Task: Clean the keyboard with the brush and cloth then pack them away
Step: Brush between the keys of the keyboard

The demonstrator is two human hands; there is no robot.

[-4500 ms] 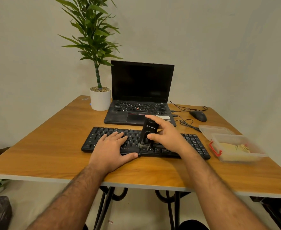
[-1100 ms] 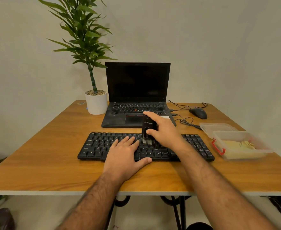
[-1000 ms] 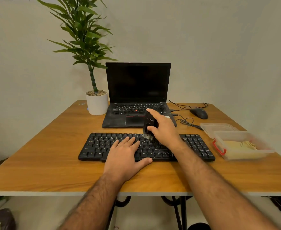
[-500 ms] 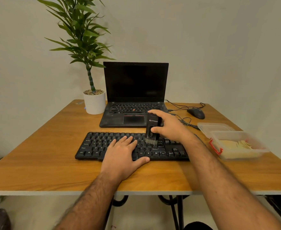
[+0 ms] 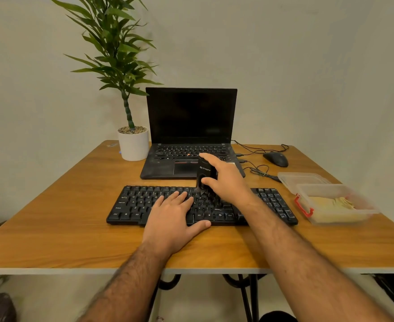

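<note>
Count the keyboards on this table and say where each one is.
2. The standalone black keyboard lies nearest, under both hands. The laptop behind it has its own built-in keyboard. None seem hidden.

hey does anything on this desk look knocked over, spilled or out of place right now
Nothing stands out. The keyboard lies flat and square to the table edge, left hand flat on it, right hand holding the brush upright on the keys. The plant pot stands upright; no spills.

bare, hairy forearms, no sleeves
</note>
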